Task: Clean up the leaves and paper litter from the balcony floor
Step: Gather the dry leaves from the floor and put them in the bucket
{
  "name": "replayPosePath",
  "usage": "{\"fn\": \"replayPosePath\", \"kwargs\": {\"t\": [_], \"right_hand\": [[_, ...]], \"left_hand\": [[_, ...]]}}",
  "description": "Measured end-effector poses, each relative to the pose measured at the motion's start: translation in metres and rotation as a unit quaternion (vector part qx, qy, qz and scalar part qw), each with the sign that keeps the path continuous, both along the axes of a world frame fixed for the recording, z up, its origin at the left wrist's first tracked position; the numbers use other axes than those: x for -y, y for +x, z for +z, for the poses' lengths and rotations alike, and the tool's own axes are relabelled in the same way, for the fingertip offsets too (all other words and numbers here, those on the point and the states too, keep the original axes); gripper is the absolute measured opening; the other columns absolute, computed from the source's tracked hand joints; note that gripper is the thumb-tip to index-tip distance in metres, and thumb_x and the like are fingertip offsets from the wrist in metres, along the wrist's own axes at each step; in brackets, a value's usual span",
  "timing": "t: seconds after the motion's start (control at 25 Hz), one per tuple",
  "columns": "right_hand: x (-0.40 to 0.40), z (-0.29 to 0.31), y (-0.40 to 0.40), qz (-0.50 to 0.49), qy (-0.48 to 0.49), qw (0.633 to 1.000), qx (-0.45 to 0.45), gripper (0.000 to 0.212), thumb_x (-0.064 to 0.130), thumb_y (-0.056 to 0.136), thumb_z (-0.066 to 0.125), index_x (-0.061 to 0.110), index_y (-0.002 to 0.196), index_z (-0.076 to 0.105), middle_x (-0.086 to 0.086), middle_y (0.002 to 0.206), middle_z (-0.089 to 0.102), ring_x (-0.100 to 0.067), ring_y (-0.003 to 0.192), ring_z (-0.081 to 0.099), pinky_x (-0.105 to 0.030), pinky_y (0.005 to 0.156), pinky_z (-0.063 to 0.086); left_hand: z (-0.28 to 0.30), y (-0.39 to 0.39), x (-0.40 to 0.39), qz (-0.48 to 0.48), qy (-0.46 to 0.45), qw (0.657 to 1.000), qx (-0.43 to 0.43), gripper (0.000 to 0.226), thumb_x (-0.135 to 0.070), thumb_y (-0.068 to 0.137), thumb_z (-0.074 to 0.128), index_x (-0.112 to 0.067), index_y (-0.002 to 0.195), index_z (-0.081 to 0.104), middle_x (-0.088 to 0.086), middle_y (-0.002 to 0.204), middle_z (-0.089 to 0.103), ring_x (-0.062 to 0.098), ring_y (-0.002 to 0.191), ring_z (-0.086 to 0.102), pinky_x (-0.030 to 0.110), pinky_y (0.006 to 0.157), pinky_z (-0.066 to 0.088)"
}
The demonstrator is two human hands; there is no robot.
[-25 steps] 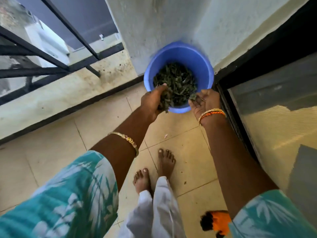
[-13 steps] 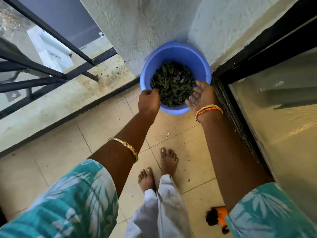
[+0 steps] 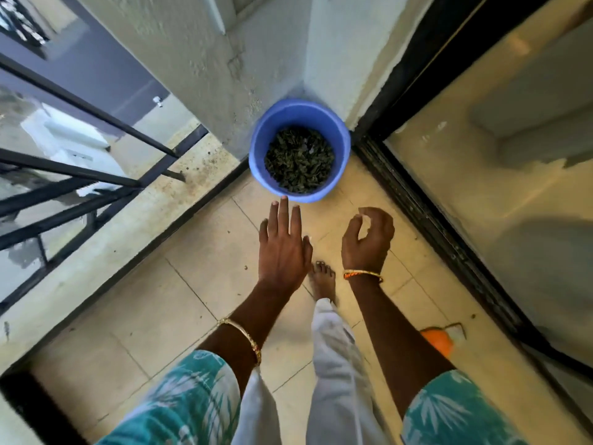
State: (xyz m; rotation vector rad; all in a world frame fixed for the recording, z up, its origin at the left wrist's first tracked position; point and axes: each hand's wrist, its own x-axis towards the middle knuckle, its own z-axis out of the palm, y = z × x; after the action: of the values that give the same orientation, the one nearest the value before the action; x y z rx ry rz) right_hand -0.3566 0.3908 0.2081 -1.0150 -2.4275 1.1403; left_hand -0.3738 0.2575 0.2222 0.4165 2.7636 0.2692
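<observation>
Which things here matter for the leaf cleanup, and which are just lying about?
Job:
round blue plastic bucket
dark dried leaves inside it
small leaf bits on the tiled floor
left hand, right hand, both holding nothing

Lying about:
orange object by the door track

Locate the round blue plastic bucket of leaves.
Head view, upper centre: the blue plastic bucket stands on the floor in the wall corner, beside the black door frame.

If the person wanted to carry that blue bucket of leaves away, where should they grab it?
Probably by the rim of the blue bucket, coming down from above on the near, open side. It stands upright in the corner, with walls close behind it, so the far edge is awkward. The leaves sit well below the rim, leaving room for fingers inside. No handle shows. Both the left hand and right hand are empty.
</observation>
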Motion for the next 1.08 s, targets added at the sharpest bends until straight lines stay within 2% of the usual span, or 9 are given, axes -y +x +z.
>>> {"fn": "replayPosePath", "kwargs": {"t": [0.08, 0.16, 0.28, 0.48, 0.56, 0.68, 0.8, 0.92, 1.08], "right_hand": [[0.007, 0.019, 0.039, 0.006, 0.076, 0.994, 0.084, 0.034, 0.018, 0.085, 0.044, 0.001, 0.110, 0.059, -0.019, 0.117, 0.055, -0.034, 0.106, 0.051, -0.037, 0.089, 0.039], [0.022, 0.051, 0.082, -0.021, 0.115, 0.982, 0.148, 0.042, 0.020, 0.086, 0.042, 0.000, 0.120, 0.055, -0.023, 0.128, 0.050, -0.039, 0.115, 0.048, -0.043, 0.095, 0.039], [0.052, 0.109, 0.135, -0.101, 0.103, 0.966, 0.214, 0.051, 0.028, 0.088, 0.036, 0.000, 0.129, 0.049, -0.024, 0.138, 0.042, -0.039, 0.126, 0.041, -0.048, 0.099, 0.038], [0.104, 0.200, 0.214, -0.251, 0.074, 0.937, 0.230, 0.052, 0.029, 0.090, 0.034, 0.002, 0.133, 0.046, -0.021, 0.143, 0.038, -0.038, 0.130, 0.037, -0.048, 0.099, 0.037], [0.124, 0.226, 0.250, -0.332, 0.059, 0.914, 0.226, 0.053, 0.030, 0.090, 0.034, 0.003, 0.134, 0.045, -0.021, 0.144, 0.037, -0.038, 0.131, 0.036, -0.048, 0.100, 0.037], [0.158, 0.246, 0.297, -0.416, 0.044, 0.877, 0.236, 0.056, 0.032, 0.089, 0.030, 0.003, 0.136, 0.042, -0.021, 0.146, 0.034, -0.038, 0.134, 0.032, -0.050, 0.102, 0.034], [0.194, 0.260, 0.341, -0.514, 0.022, 0.819, 0.255, 0.060, 0.034, 0.089, 0.029, 0.002, 0.138, 0.038, -0.021, 0.149, 0.030, -0.038, 0.137, 0.029, -0.052, 0.105, 0.031], [0.233, 0.271, 0.388, -0.582, 0.012, 0.768, 0.267, 0.061, 0.035, 0.090, 0.029, 0.003, 0.143, 0.031, -0.019, 0.153, 0.020, -0.035, 0.142, 0.017, -0.049, 0.111, 0.021], [0.293, 0.293, 0.455, -0.677, -0.004, 0.694, 0.246, 0.063, 0.036, 0.091, 0.027, 0.002, 0.144, 0.027, -0.019, 0.154, 0.016, -0.034, 0.144, 0.011, -0.050, 0.113, 0.017]], "left_hand": [[0.025, 0.018, 0.008, -0.051, -0.023, 0.998, 0.023, 0.064, -0.032, 0.088, 0.057, 0.000, 0.141, 0.041, 0.026, 0.149, 0.034, 0.040, 0.138, 0.035, 0.052, 0.106, 0.035], [0.056, 0.033, 0.020, -0.110, -0.033, 0.993, 0.032, 0.068, -0.034, 0.088, 0.056, 0.000, 0.143, 0.038, 0.025, 0.151, 0.031, 0.039, 0.140, 0.031, 0.052, 0.108, 0.033], [0.106, 0.054, 0.034, -0.225, -0.026, 0.974, 0.005, 0.069, -0.032, 0.089, 0.055, 0.001, 0.145, 0.033, 0.023, 0.154, 0.025, 0.038, 0.142, 0.025, 0.050, 0.112, 0.028], [0.193, 0.104, 0.039, -0.409, -0.018, 0.912, -0.016, 0.070, -0.031, 0.092, 0.048, 0.000, 0.150, 0.022, 0.022, 0.158, 0.013, 0.037, 0.146, 0.014, 0.048, 0.116, 0.016], [0.219, 0.135, 0.034, -0.488, -0.032, 0.872, -0.012, 0.070, -0.032, 0.096, 0.040, -0.002, 0.152, 0.010, 0.021, 0.159, 0.001, 0.036, 0.147, 0.002, 0.047, 0.118, 0.005], [0.247, 0.183, 0.024, -0.592, -0.037, 0.802, -0.063, 0.074, -0.029, 0.094, 0.041, -0.001, 0.152, 0.003, 0.021, 0.159, -0.003, 0.036, 0.147, -0.002, 0.048, 0.115, -0.005], [0.271, 0.241, 0.019, -0.704, -0.011, 0.703, -0.104, 0.075, -0.030, 0.091, 0.047, 0.000, 0.151, 0.012, 0.021, 0.159, 0.007, 0.035, 0.147, 0.006, 0.047, 0.114, -0.004], [0.283, 0.290, 0.035, -0.763, 0.001, 0.633, -0.130, 0.075, -0.034, 0.087, 0.055, 0.000, 0.147, 0.029, 0.020, 0.154, 0.028, 0.034, 0.144, 0.024, 0.046, 0.116, 0.008], [0.301, 0.359, 0.084, -0.830, 0.005, 0.548, -0.100, 0.072, -0.033, 0.096, 0.042, 0.000, 0.151, 0.010, 0.020, 0.159, 0.010, 0.033, 0.148, 0.007, 0.045, 0.118, 0.001]]}}
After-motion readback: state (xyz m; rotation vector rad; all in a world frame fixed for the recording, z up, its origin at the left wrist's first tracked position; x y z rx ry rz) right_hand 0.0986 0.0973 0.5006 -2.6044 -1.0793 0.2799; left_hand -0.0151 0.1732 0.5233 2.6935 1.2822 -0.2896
